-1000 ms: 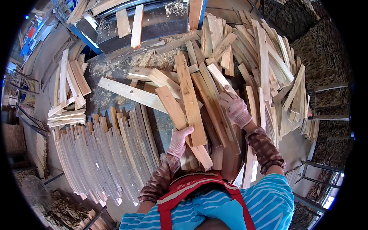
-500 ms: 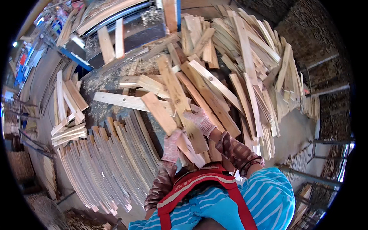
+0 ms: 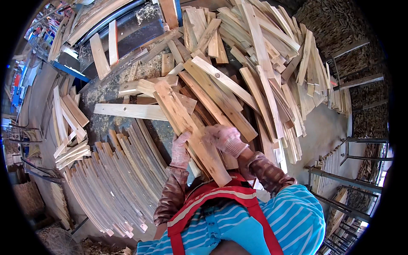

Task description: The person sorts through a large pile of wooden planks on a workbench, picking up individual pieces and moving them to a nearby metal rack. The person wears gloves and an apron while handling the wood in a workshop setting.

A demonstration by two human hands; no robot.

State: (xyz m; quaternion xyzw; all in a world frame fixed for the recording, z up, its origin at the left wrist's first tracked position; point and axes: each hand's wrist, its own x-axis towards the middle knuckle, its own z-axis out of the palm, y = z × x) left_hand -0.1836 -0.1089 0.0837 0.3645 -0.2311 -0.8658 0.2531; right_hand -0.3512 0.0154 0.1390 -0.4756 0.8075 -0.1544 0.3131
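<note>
A long wooden plank (image 3: pixel 187 123) with knots slants in front of my body, its near end by the red straps at my chest. My left hand (image 3: pixel 180 148), in a pale pinkish knit glove, is closed around the plank's left edge. The edge of another board shows under the plank on that side. My right hand (image 3: pixel 227 139), gloved alike, is at the plank's right edge, its fingers curled and smeared by motion. Whether they grip the wood I cannot tell. Beyond the plank lies a pale board (image 3: pixel 129 111) on the sawdust-strewn surface.
Rows of narrow strips (image 3: pixel 114 182) lie side by side at the left. A large heap of loose planks (image 3: pixel 255 55) covers the far right. Several short boards (image 3: pixel 70 114) are piled at the far left, near a blue-edged machine (image 3: pixel 70 70). Metal racks (image 3: pixel 344 182) stand at the right.
The left hand's shorter board has slipped mostly out of sight under the long plank. My left hand has moved up to that plank's edge, and my right hand has shifted lower.
</note>
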